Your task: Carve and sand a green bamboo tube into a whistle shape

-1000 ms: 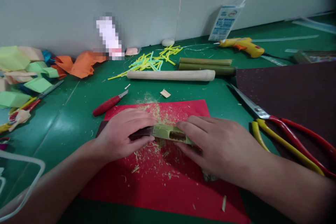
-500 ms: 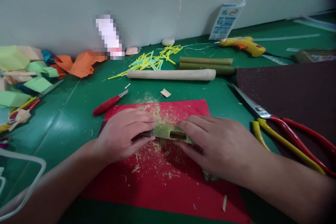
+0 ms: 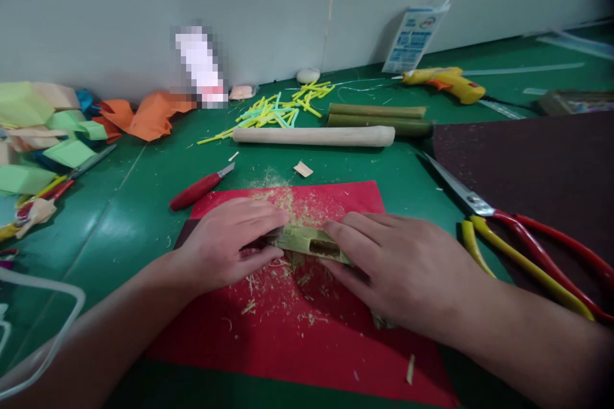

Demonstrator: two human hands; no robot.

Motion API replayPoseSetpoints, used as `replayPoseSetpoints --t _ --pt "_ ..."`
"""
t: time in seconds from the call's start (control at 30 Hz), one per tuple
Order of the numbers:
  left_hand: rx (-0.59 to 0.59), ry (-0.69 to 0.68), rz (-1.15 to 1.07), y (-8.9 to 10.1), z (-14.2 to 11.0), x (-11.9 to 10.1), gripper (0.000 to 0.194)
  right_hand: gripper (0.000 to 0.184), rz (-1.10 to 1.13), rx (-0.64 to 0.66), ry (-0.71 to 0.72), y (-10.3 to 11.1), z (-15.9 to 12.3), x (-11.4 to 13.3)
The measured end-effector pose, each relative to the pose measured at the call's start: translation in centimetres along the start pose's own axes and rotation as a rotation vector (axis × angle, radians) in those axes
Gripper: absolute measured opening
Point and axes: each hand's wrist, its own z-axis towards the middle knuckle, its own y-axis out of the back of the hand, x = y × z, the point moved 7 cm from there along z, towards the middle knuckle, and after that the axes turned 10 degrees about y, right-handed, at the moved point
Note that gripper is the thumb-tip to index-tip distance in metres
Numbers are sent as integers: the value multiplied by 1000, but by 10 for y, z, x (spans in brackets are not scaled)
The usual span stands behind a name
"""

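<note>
My right hand [image 3: 398, 262] is closed around the right end of a short green bamboo piece [image 3: 300, 239], which has a rectangular opening cut in its side. A dark sheet that looks like sandpaper [image 3: 188, 231] is folded in my left hand [image 3: 233, 239], its fingers and thumb closed over the bamboo's left end. Part of the sheet shows between the thumb and fingers, against the bamboo. Below both hands lies a red sheet [image 3: 288, 345] strewn with pale shavings and dust. A red-handled knife [image 3: 199, 190] rests beyond my left hand.
Large scissors [image 3: 480, 208] lie at right on a dark brown sheet [image 3: 537, 166]. Behind are a pale stick [image 3: 311, 136], green bamboo lengths [image 3: 378, 124], yellow straw pieces [image 3: 268, 114] and a yellow glue gun [image 3: 446, 84]. Folded coloured paper [image 3: 71, 153] is piled at left.
My left hand has shifted slightly along the bamboo piece, and the dark sheet shows a little differently under its fingers. My right hand keeps its hold, nearly still.
</note>
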Motion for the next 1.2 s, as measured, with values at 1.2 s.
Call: replayPoseSetpoints --t 1.2 --pt "-117 -92 31 5 -3 -10 25 12 140 87 -146 -8 -5 -10"
